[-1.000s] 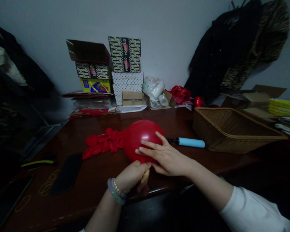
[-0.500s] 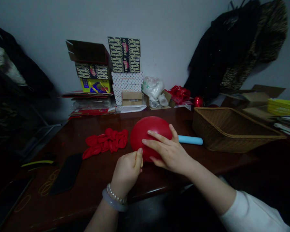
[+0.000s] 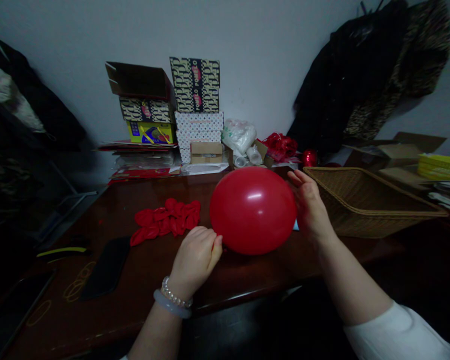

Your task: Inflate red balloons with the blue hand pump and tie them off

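Red latex balloon (image 3: 253, 210), inflated: light, taut, slick-skinned and easily burst, best taken at the neck, low on the near left. Left hand (image 3: 195, 260) curled there, fingers closed against the balloon's near-left edge, any hold on the neck hidden; right hand (image 3: 310, 210) open, fingers spread, cupped at the balloon's right side, no grip. Placement above a dark wood desk (image 3: 142, 295), between a heap of flat red balloons (image 3: 165, 222) and a wicker basket (image 3: 371, 200); compared with the earlier frame, balloon further right, right hand off its face, blue pump handle (image 3: 296, 226) now almost hidden.
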`<control>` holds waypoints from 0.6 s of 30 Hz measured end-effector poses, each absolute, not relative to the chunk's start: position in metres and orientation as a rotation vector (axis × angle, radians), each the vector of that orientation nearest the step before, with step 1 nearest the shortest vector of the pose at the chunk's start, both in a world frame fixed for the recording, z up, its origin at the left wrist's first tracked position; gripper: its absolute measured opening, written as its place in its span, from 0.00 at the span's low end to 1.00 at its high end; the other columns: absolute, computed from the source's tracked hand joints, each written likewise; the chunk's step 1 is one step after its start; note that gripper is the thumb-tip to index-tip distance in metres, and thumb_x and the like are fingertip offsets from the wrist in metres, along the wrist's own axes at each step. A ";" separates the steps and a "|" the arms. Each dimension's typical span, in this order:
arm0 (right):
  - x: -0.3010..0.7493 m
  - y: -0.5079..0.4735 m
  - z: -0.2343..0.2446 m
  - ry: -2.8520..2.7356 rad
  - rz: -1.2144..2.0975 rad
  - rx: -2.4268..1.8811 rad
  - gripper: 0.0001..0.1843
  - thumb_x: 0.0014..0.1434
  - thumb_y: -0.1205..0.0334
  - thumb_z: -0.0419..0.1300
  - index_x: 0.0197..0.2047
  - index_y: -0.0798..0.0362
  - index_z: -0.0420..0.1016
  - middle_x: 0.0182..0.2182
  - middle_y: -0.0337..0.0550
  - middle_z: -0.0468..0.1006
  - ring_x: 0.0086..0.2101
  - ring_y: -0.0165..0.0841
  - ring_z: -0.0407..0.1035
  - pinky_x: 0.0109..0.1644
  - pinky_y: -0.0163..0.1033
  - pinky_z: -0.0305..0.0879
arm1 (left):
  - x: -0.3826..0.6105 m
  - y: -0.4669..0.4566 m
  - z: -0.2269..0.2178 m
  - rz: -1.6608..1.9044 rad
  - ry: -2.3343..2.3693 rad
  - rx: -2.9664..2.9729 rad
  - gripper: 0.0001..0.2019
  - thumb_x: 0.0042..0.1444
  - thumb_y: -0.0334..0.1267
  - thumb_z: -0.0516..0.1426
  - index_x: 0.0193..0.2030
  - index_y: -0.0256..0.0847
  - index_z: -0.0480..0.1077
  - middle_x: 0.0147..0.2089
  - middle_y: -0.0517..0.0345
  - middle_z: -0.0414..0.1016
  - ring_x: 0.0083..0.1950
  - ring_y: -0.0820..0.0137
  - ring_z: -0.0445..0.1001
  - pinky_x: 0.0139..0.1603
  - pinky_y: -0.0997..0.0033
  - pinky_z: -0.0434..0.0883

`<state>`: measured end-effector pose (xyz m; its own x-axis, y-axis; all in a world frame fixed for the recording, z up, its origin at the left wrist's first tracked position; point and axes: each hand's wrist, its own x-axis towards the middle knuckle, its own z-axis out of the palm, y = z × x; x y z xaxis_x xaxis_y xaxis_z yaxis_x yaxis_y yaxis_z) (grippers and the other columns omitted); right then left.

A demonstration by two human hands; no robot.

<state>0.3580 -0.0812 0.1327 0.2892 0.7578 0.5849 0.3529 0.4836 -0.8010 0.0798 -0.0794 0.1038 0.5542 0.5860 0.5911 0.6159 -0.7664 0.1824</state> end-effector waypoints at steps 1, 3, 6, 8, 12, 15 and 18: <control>0.369 -0.078 0.131 -1.328 0.563 -1.102 0.38 0.61 0.32 0.33 0.67 0.43 0.47 0.64 0.49 0.58 0.61 0.44 0.59 0.60 0.57 0.61 | 0.081 -0.080 0.105 -0.991 -1.022 -2.758 0.16 0.65 0.34 0.44 0.26 0.41 0.62 0.26 0.56 0.67 0.31 0.68 0.65 0.35 0.66 0.62; 0.385 -0.078 0.127 -1.428 0.906 -1.073 0.45 0.58 0.29 0.26 0.69 0.45 0.42 0.63 0.51 0.62 0.58 0.45 0.63 0.56 0.57 0.65 | 0.083 -0.081 0.105 -0.963 -0.972 -2.803 0.15 0.65 0.34 0.45 0.26 0.41 0.63 0.27 0.56 0.67 0.31 0.68 0.65 0.36 0.65 0.62; 0.399 -0.086 0.119 -1.520 1.103 -1.107 0.44 0.58 0.28 0.38 0.70 0.42 0.41 0.63 0.50 0.62 0.56 0.45 0.65 0.55 0.57 0.66 | 0.086 -0.081 0.105 -0.960 -0.924 -2.850 0.15 0.65 0.35 0.44 0.27 0.41 0.63 0.27 0.56 0.67 0.31 0.67 0.64 0.37 0.65 0.62; 0.403 -0.092 0.114 -1.567 1.096 -1.169 0.45 0.56 0.30 0.48 0.70 0.41 0.42 0.65 0.49 0.58 0.58 0.45 0.64 0.55 0.55 0.66 | 0.086 -0.080 0.104 -0.973 -0.916 -2.873 0.15 0.65 0.35 0.44 0.27 0.40 0.63 0.28 0.55 0.67 0.32 0.67 0.64 0.38 0.65 0.62; 0.402 -0.097 0.108 -1.637 0.967 -1.200 0.50 0.50 0.31 0.57 0.69 0.43 0.45 0.67 0.49 0.53 0.62 0.46 0.56 0.60 0.54 0.61 | 0.083 -0.077 0.104 -1.064 -1.018 -2.909 0.16 0.65 0.36 0.44 0.26 0.41 0.61 0.27 0.56 0.65 0.32 0.67 0.63 0.37 0.65 0.60; 0.395 -0.098 0.106 -1.663 0.817 -1.139 0.55 0.44 0.28 0.60 0.68 0.44 0.47 0.67 0.50 0.52 0.63 0.48 0.52 0.63 0.55 0.56 | 0.079 -0.076 0.105 -1.223 -1.123 -2.953 0.18 0.66 0.36 0.42 0.24 0.41 0.59 0.25 0.58 0.63 0.31 0.69 0.62 0.40 0.64 0.59; 0.386 -0.102 0.102 -1.659 0.642 -1.100 0.60 0.40 0.28 0.63 0.69 0.45 0.45 0.67 0.50 0.51 0.64 0.49 0.50 0.65 0.56 0.52 | 0.075 -0.074 0.105 -1.390 -1.266 -2.931 0.20 0.67 0.38 0.40 0.23 0.41 0.58 0.25 0.60 0.64 0.31 0.70 0.63 0.44 0.64 0.58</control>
